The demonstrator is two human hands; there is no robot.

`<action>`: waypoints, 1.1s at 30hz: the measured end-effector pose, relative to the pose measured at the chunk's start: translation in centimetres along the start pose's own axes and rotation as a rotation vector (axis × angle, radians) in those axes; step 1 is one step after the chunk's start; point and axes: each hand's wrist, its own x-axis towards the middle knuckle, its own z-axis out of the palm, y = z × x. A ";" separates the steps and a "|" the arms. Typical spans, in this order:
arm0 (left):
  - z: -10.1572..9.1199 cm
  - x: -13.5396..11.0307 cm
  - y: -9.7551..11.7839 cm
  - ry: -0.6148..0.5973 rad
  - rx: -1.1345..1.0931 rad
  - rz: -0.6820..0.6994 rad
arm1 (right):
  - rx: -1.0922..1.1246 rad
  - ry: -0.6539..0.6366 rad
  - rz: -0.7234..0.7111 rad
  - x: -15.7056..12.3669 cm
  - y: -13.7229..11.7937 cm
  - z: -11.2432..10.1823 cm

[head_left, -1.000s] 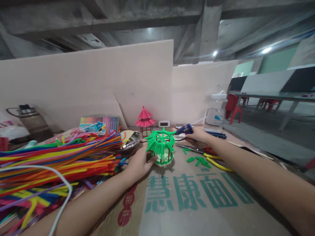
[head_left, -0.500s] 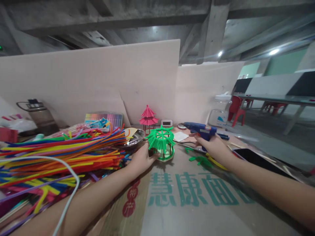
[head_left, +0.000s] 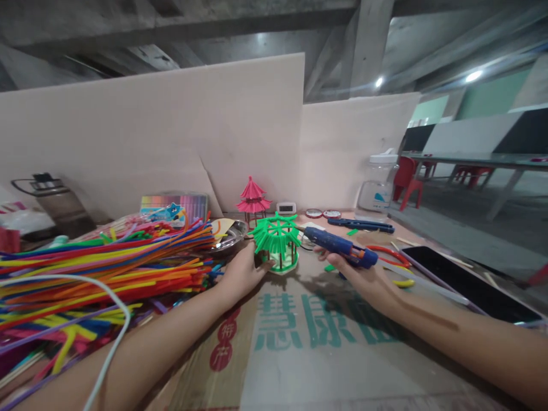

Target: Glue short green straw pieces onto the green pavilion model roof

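Observation:
A small green pavilion model (head_left: 276, 241) made of pipe cleaners stands on the cardboard sheet (head_left: 325, 354). My left hand (head_left: 242, 273) grips its left side, fingers curled round the base. My right hand (head_left: 363, 279) is closed on a blue glue gun (head_left: 338, 246), whose nozzle points left and nearly touches the green roof. A pink pavilion model (head_left: 253, 202) stands just behind the green one.
A big heap of coloured pipe cleaners (head_left: 103, 268) fills the left. A metal dish (head_left: 229, 237), marker box (head_left: 173, 206), flask (head_left: 55, 204), water jug (head_left: 377, 185), dark phone (head_left: 471, 282), scissors with red handles (head_left: 387, 254) and a white cable (head_left: 107, 342) lie around.
My right hand picked up the glue gun from the back right, drew it toward me and swung its nozzle to the green roof. The left hand kept holding the model.

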 end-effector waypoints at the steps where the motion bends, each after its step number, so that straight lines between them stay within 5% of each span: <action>1: 0.0 0.0 0.0 0.003 0.000 0.005 | -0.004 -0.022 -0.023 0.0 -0.2 -0.1; 33: -0.4 0.1 0.3 0.030 0.045 0.089 | -0.008 0.083 0.101 0.0 -1.3 1.2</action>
